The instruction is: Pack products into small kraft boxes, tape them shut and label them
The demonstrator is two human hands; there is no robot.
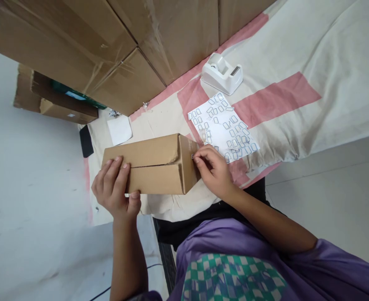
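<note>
So one closed, rectangular brown cardboard box (149, 156) is sitting just left of centre in the frame, on a cream-and-pink cloth-covered tabletop (284, 50). The left hand (113, 192) is gripping its left end, fingers going over the top and thumb sitting at the near side. The right hand (215, 170) is pinching one tiny pale bit (192, 156) at the box's right end, too small to identify tbh. One white paper sheet (217, 134) is lying right of centre, carrying dozens of outlined labels (234, 119), too crowded for an exact count. One white tape dispenser (223, 75) is sitting above it. At least three big taped brown cartons (178, 37) are filling the upper left, and one flat black rectangular thing (86, 141) is lying far left.
</note>
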